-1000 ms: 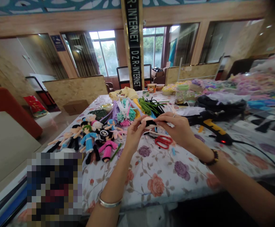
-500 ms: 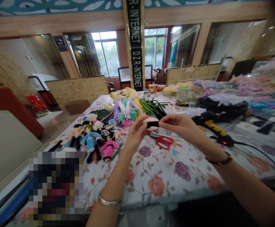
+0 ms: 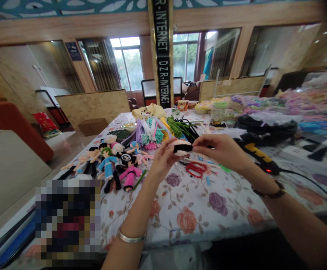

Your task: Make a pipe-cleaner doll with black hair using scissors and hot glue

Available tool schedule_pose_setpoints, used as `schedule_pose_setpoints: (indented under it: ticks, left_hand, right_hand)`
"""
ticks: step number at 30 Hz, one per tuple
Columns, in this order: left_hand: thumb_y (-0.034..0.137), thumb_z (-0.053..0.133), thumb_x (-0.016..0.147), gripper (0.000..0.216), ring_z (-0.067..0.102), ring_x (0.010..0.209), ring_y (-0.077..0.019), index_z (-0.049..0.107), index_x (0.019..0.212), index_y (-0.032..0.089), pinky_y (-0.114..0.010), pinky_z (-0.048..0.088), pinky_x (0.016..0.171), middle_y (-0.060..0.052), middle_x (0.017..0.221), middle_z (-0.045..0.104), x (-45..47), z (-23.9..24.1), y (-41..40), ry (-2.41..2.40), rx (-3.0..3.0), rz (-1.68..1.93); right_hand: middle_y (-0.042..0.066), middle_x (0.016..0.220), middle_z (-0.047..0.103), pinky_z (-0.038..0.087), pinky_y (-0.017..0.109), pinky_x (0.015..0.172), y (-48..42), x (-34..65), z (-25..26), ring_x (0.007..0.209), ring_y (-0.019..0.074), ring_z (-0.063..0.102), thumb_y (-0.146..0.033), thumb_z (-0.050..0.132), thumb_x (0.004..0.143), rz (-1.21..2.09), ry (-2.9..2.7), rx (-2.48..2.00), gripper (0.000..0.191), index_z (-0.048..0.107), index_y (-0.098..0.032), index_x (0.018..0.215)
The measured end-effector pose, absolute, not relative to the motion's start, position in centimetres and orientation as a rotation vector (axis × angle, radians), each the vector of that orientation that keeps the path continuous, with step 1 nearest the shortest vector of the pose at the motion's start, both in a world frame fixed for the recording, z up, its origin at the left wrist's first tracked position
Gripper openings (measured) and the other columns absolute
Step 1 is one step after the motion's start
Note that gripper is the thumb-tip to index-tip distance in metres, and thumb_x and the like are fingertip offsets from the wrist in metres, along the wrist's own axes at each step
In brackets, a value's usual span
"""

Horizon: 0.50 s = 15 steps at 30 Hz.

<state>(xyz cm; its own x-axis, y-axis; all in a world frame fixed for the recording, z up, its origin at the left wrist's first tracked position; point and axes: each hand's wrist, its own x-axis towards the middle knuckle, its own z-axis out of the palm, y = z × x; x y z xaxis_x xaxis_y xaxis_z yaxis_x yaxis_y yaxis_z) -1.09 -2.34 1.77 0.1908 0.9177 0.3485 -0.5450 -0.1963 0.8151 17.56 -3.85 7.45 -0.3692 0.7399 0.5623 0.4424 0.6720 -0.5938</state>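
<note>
The fuzzy lump (image 3: 181, 147) lies sideways, its long way running left to right, up in the air over the worktop (image 3: 197, 213). It is pale with a black band. The left hand (image 3: 163, 157) pinches its left end with closed fingers. The right hand (image 3: 221, 150) pinches its right end the same way. Red scissors (image 3: 195, 169) lie below it. There is open room toward the front edge.

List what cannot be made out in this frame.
Head view, ball between left hand and right hand: too small to tell what its black band is.
Glue gun: front end hidden behind the right hand.
Lower left: a pixelated block covers whatever lies there.
Far right: piles blurred.
</note>
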Motion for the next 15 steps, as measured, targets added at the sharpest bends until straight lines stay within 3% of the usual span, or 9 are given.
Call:
schedule_pose_setpoints:
  ticks: [8,15]
  left_hand:
    - [0.038,0.071,0.067,0.037,0.065,0.087,-0.0174,0.059,0.099,0.023,-0.035,0.053,0.080,-0.003,0.100,0.066,-1.4,2.1,-2.5,0.416,1.041,1.381]
    - [0.039,0.068,0.069,0.033,0.062,0.099,-0.0229,0.058,0.097,0.024,-0.040,0.052,0.083,-0.004,0.102,0.065,-1.6,2.6,-2.8,0.369,1.017,1.322]
  right_hand:
    - [0.001,0.068,0.068,0.044,0.023,0.056,-4.2,17.5,7.7,0.059,0.0128,0.060,-0.027,0.059,0.079,0.125,-2.081,-0.919,0.012,0.066,-0.018,0.076]
    - [0.002,0.070,0.068,0.043,0.023,0.055,-5.5,16.9,7.8,0.060,0.0130,0.060,-0.023,0.058,0.079,-0.008,-2.086,-0.893,0.010,0.066,-0.019,0.074]
